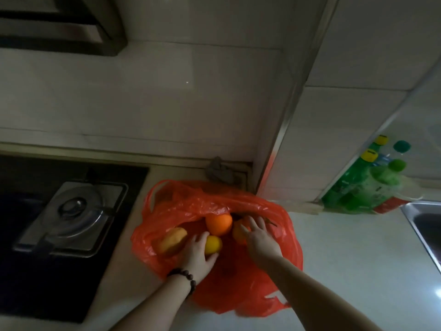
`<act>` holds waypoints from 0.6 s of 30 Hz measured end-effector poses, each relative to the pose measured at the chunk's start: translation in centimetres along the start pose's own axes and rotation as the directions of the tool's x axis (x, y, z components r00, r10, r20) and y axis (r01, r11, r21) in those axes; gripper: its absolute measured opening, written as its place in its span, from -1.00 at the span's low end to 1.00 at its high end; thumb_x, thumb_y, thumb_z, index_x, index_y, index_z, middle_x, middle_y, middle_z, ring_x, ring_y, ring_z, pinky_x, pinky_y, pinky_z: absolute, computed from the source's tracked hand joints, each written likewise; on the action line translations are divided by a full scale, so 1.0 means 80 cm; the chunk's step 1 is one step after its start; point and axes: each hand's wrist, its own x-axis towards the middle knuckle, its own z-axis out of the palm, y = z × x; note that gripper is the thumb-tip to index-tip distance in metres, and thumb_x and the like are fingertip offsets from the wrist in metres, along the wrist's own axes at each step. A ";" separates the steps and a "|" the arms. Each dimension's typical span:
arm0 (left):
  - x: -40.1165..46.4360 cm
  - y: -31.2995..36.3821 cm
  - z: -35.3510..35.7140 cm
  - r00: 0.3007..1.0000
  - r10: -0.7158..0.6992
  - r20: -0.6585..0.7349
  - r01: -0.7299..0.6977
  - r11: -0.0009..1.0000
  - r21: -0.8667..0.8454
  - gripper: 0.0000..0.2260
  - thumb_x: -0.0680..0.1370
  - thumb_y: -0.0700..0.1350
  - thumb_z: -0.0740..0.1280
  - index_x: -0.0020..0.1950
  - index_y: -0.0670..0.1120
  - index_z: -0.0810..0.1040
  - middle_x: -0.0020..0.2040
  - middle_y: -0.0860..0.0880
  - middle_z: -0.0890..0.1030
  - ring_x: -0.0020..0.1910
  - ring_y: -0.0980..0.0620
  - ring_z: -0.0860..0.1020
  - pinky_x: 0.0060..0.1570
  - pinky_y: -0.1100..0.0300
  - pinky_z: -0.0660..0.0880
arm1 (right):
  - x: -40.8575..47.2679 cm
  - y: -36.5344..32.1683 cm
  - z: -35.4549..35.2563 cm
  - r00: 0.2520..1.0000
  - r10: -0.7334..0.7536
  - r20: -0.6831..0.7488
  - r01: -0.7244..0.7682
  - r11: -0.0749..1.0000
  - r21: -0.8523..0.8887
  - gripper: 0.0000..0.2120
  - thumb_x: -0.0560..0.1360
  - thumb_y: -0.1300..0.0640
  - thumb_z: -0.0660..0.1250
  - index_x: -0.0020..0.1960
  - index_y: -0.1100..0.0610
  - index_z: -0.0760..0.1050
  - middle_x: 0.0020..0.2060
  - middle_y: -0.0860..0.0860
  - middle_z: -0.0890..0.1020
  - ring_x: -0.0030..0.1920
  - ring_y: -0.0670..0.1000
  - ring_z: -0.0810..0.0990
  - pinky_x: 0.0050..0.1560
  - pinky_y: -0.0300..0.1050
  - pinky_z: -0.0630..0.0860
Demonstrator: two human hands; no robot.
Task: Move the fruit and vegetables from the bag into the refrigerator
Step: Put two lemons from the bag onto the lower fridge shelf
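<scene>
Hands: both are down inside the mouth of the bag, nothing lifted out yet.
Left hand (pixel 195 253): fingers curl round the yellow fruit (pixel 213 244), thumb under it, a bead bracelet (pixel 185 277) on the wrist. That looks like a proper grasp.
Right hand (pixel 259 237): fingers spread flat over the small orange fruit (pixel 238 232), touching it but not closed round it.
Countertop (pixel 346 259): pale, carrying the bag; stove at nine o'clock, sink edge (pixel 420 225) at three.
Gas stove (pixel 69 216): dark glass with a steel burner, well apart from the fruit.
Red plastic bag (pixel 238 290): lies open in the middle of the counter, sagging toward six o'clock.
Bottles (pixel 365 182): green ones with yellow and green caps at two o'clock from the bag, behind a glass edge.
Large orange (pixel 219 223): in the bag at twelve o'clock from the yellow fruit.
Tan item (pixel 173 240): pale and oblong, in the bag at nine o'clock from the left hand; too blurred to name.
Progress: early, by my reading. Four pieces show in the bag and none is out. No refrigerator in view, so every carry is left.
Writing: none readable. Bottle labels and a white mark on the bag near five o'clock are too blurred.
</scene>
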 end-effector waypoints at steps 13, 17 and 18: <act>-0.040 0.018 -0.033 0.941 -0.104 -0.321 0.050 0.984 -0.171 -0.54 0.41 0.05 0.46 0.24 -0.01 0.42 0.05 0.00 0.51 -0.04 0.02 0.52 -0.17 0.26 0.44 | -0.032 -0.016 -0.029 0.983 -0.112 -0.142 0.151 0.941 0.303 -0.41 0.43 -0.07 0.37 0.37 0.08 0.24 0.24 0.01 0.42 0.20 0.05 0.44 0.13 -0.08 0.45; -0.069 0.012 -0.072 0.874 -0.119 -0.470 0.033 0.982 -0.186 -0.53 0.39 0.01 0.48 0.23 -0.06 0.45 0.09 -0.02 0.49 -0.02 0.00 0.51 -0.16 0.21 0.47 | -0.035 -0.062 -0.041 0.952 -0.219 -0.212 0.284 0.890 0.357 -0.46 0.44 -0.11 0.34 0.32 0.04 0.27 0.15 -0.01 0.44 0.09 0.05 0.49 -0.02 -0.07 0.48; -0.079 0.008 -0.083 0.855 -0.144 -0.499 0.051 0.979 -0.196 -0.52 0.39 0.02 0.48 0.24 -0.06 0.44 0.08 -0.02 0.49 -0.05 0.01 0.51 -0.18 0.21 0.46 | -0.032 -0.076 -0.042 0.943 -0.250 -0.222 0.317 0.880 0.355 -0.47 0.44 -0.11 0.34 0.32 0.04 0.28 0.14 -0.01 0.45 0.06 0.06 0.50 -0.06 -0.07 0.48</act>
